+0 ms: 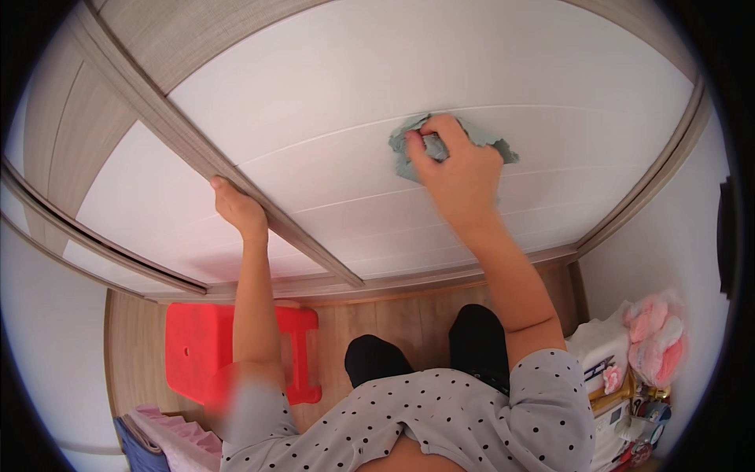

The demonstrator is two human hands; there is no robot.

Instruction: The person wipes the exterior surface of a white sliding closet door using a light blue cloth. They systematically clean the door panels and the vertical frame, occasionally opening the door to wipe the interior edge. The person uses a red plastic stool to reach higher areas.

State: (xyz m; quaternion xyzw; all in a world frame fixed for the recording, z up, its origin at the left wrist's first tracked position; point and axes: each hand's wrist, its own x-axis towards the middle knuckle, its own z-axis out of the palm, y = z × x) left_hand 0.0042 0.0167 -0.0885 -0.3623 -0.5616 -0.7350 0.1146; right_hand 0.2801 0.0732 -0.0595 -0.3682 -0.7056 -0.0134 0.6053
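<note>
A large sliding wardrobe door with white panels and a wood-grain frame fills the upper view. My right hand presses a crumpled grey-green cloth against the white panel, thumb and forefinger curled into it. The cloth's uneven edges spread out on both sides of the hand. To the left, my left hand grips the upright wood-grain frame edge of the door. Its thumb side shows, while most of the other fingers are hidden.
A red plastic stool stands on the wood floor under my left forearm. Pink frilled fabric and dark blue fabric lie at the lower left. At the lower right are a pink bundle in clear plastic and several stacked items by the wall.
</note>
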